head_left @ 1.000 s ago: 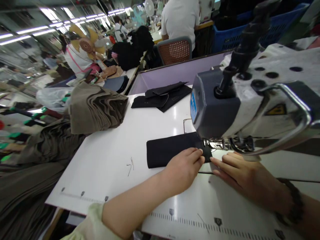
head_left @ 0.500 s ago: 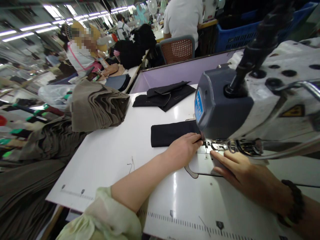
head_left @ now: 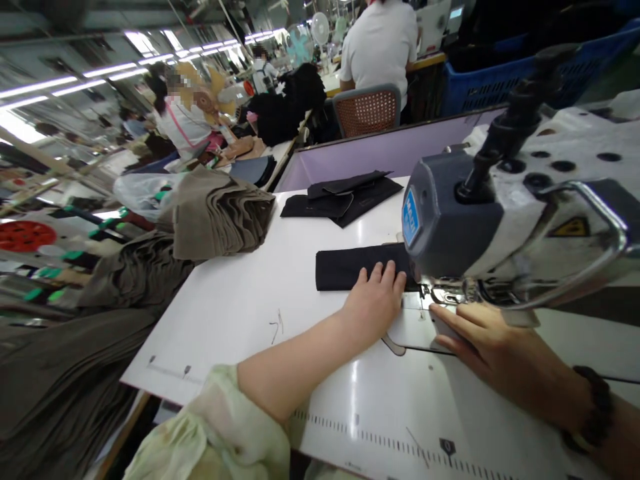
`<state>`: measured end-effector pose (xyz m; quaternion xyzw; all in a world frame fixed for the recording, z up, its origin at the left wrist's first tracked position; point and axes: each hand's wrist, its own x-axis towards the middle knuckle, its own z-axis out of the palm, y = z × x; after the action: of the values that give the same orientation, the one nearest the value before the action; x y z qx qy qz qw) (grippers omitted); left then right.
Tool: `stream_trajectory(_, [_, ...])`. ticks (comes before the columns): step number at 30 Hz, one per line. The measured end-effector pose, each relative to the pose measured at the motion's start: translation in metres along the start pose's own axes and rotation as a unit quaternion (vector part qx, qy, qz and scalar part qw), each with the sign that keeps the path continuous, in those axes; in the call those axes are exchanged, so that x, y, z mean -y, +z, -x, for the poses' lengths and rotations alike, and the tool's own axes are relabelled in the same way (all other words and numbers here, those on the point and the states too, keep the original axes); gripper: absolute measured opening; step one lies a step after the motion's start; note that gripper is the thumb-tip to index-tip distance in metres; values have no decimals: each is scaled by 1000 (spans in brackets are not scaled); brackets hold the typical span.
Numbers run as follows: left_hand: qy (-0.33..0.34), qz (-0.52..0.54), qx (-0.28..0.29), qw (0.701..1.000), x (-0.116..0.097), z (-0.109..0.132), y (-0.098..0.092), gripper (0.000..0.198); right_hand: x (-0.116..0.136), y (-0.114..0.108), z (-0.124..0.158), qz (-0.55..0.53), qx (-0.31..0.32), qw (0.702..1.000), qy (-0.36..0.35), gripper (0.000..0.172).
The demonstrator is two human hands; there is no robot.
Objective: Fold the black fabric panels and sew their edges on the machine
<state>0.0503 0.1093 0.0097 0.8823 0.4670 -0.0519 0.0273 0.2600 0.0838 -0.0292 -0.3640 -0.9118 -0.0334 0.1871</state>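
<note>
A folded strip of black fabric [head_left: 340,269] lies flat on the white sewing table [head_left: 240,287], its right end under the head of the sewing machine [head_left: 450,207]. My left hand [head_left: 375,297] rests on the strip's near edge with its fingers spread. Just right of the presser foot [head_left: 425,293], my right hand [head_left: 493,340] lies on the machine bed with fingers stretched out, nothing visible in them. The machine head hides the far end of the fabric.
Several black fabric pieces [head_left: 345,197] lie behind the strip. A stack of brown-grey folded cloth [head_left: 220,217] stands at the left edge. Loose thread [head_left: 277,325] is on the tabletop. Beyond a purple partition [head_left: 330,167], a person in white [head_left: 377,43] sits near a blue crate [head_left: 470,83].
My left hand's fingers have gone from close together by the presser foot to spread flat on the black fabric. My right hand stays beside the foot. The whole view has shifted slightly.
</note>
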Motion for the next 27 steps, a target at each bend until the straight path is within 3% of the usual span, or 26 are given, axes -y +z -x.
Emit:
stream_trajectory(2, [-44,59,7,997,10,3,-7,34,1,-2,-2,7,-9,1000,-4,38])
stream_trajectory(5, [-121,170,-4,978,39,16,-33,50,2,-6,-4,5,-19,1000,-2,36])
stream_trajectory(8, [-127,241,-25,962,64,35,-59,63,3,-7,-4,-9,-18,1000,-6,34])
stream_trajectory(11, [-88,498,-79,859,64,49,-56,69,2,-8,-4,-17,-18,1000,-7,32])
stream_trajectory(12, [-86,539,-90,833,59,52,-48,68,1,-8,-4,-20,-19,1000,-6,31])
stream_trajectory(13, [-94,541,-101,830,54,55,-37,66,1,-9,-3,-25,-19,999,-7,30])
stream_trajectory(14, [-111,512,-122,843,49,58,-25,64,1,-10,-3,-34,-20,999,-8,30])
stream_trajectory(16, [-150,361,-189,901,37,64,-6,60,2,-13,-2,-57,-20,998,-14,29])
stream_trajectory(19, [-64,149,-208,965,19,70,6,40,6,-17,-2,-85,-14,995,-47,29])
stream_trajectory(22, [72,73,-149,984,-4,67,3,30,15,-19,-2,-98,-11,990,-102,32])
stream_trajectory(27, [81,31,-98,991,-26,51,9,54,26,-21,-3,-99,-17,987,-129,35])
